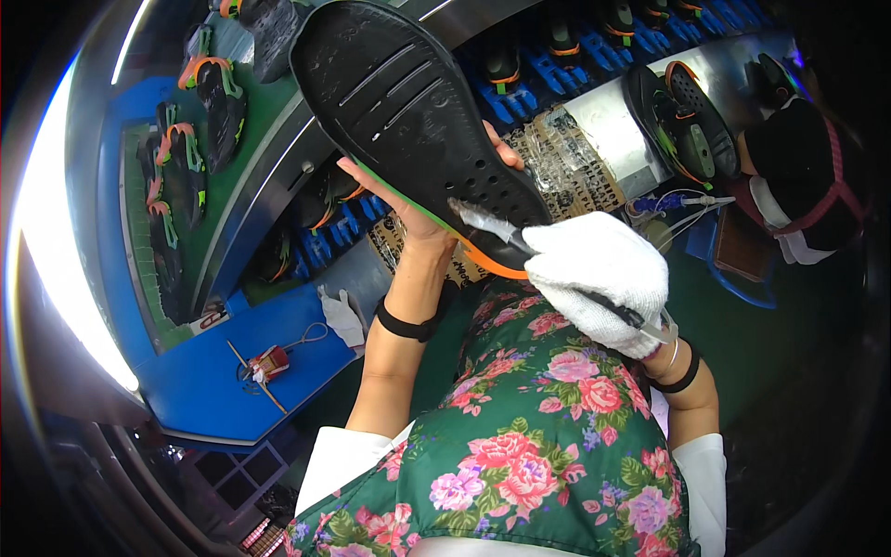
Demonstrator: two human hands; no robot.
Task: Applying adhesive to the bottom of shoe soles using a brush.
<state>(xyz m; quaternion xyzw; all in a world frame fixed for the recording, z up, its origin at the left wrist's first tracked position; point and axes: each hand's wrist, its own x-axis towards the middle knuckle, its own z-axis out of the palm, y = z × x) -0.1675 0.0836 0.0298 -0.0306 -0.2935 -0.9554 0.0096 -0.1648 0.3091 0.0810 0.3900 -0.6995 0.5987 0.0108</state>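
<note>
A large black shoe sole point(399, 93) is raised in front of me, with long slots toward its far end and rows of round holes toward its near end. Green and orange show along its edge. My bare left hand point(419, 215) supports it from beneath, thumb along the left side and fingertips at the right edge. In a white knit glove, my right hand point(599, 278) grips a dark-handled brush point(484, 221). Its whitish, wet-looking tip rests on or just over the sole near the holes; contact is hard to tell.
Several shoes point(223, 111) lie on a green surface at left. Beyond my hands, more shoes sit on blue holders point(557, 70). A pair of soles point(682, 125) rests on the metal ledge. A blue table point(213, 390) holds a red spool and a white glove point(342, 317). Another person point(794, 176) is at right.
</note>
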